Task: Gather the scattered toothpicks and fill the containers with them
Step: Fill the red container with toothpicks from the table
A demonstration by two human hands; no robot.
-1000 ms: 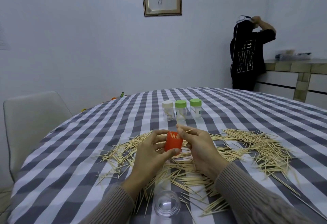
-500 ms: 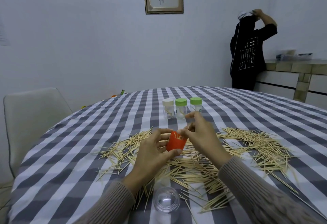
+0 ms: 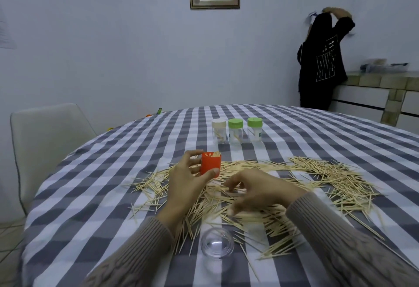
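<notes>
An orange plastic cylindrical container (image 3: 210,164), toothpick tips showing at its mouth, is gripped upright by the left hand (image 3: 188,180) above the middle of the checked tabletop (image 3: 95,196). The right hand (image 3: 258,190) hovers with loosely curled fingers, holding nothing, over the scattered wooden toothpicks (image 3: 306,175) — a band spread toward the right edge. A clear plastic dome lid (image 3: 217,245) sits by the near edge.
</notes>
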